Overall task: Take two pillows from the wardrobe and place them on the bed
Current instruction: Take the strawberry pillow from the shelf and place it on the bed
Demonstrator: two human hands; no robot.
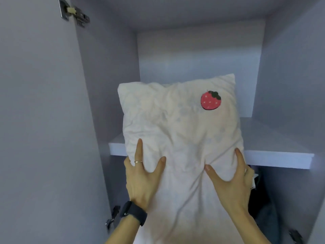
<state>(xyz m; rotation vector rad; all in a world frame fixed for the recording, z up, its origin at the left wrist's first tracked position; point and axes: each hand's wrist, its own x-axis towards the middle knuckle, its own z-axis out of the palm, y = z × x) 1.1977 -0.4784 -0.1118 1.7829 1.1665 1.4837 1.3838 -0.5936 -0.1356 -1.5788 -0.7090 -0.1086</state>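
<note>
A cream pillow (177, 131) with a red strawberry patch near its top right hangs halfway out of the wardrobe, over the front edge of the shelf (281, 159). My left hand (140, 175), with a ring and a dark watch on the wrist, grips the pillow's left side, thumb and forefinger on top and the other fingers hidden behind it. My right hand (232, 182) grips the right side and bunches the fabric. Only this one pillow is in view, and no bed shows.
The open wardrobe door (38, 103) stands at the left with hinges at its top and bottom. The wardrobe's side wall (290, 76) rises on the right. Dark clothing (260, 196) lies in the compartment below the shelf.
</note>
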